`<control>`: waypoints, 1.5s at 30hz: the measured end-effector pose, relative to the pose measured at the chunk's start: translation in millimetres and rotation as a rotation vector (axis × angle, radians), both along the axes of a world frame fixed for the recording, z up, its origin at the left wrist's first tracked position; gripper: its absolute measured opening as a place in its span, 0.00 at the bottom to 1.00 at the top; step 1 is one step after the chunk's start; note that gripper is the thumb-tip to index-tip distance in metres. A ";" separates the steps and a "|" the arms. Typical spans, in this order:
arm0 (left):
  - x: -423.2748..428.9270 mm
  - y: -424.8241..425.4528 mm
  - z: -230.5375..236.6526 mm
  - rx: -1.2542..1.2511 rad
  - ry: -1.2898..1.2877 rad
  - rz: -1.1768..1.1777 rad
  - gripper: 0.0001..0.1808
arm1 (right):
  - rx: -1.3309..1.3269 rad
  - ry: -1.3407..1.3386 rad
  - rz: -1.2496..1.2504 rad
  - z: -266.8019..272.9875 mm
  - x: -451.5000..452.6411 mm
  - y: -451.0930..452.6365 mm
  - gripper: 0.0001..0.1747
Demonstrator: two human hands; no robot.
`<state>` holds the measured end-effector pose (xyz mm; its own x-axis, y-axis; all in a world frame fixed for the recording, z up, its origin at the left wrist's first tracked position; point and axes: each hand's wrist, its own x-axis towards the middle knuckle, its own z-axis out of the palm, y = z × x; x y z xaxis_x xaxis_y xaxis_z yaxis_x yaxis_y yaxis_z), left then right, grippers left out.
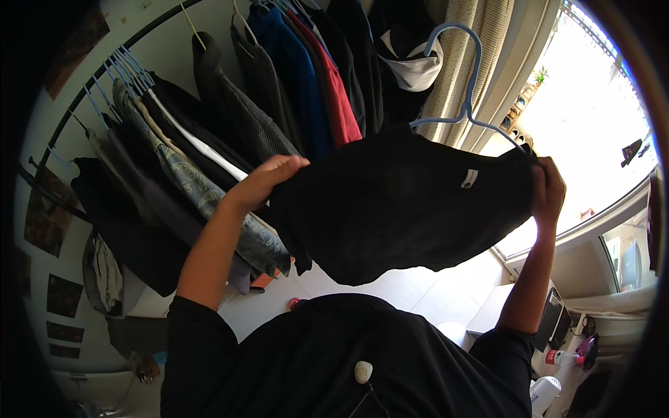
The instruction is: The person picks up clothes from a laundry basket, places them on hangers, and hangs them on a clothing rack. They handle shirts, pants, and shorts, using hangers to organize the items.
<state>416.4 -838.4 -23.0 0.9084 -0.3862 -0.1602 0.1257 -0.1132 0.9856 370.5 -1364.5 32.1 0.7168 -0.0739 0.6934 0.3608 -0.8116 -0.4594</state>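
A black garment (397, 209) with a small white label is spread between my two hands. Inside its top sits a blue clothes hanger (465, 104), its hook upright and not hung on anything I can make out. My left hand (269, 177) grips the garment's left side, thumb on top. At the right shoulder, near the hanger's end, my right hand (546, 190) is closed on the cloth; some of its fingers are hidden.
A black clothes rail (78, 99) curves along the wall, holding many garments, among them a blue jacket (292, 57) and a paisley shirt (193, 183). A curtain (449, 78) and a bright doorway (580, 130) stand right. A plastic bottle (564, 358) lies lower right.
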 end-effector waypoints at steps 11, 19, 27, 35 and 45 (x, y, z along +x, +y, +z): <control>-35.3 -29.4 54.2 0.311 -1.180 0.183 0.38 | 0.187 -0.127 -0.049 -4.4 -3.6 16.4 0.05; 16.7 -79.0 75.7 0.604 -1.186 0.244 0.13 | -0.106 -0.146 -0.178 27.0 3.7 43.4 0.09; -4.5 -96.1 67.9 0.294 -1.464 0.196 0.10 | 0.119 -0.320 -0.154 29.1 -5.7 54.0 0.10; 8.1 -75.9 16.5 0.346 -0.879 0.305 0.11 | 0.049 0.007 0.034 -23.1 -11.3 41.3 0.05; -10.8 -92.8 16.6 0.405 -1.283 0.400 0.07 | 0.317 0.478 0.382 -3.1 -80.0 37.3 0.09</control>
<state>405.6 -931.2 -6.4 0.5408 -0.1974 0.8176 -0.7346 -0.5843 0.3449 290.5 -1327.2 29.0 0.9546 0.0977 0.2815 0.2937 -0.4684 -0.8333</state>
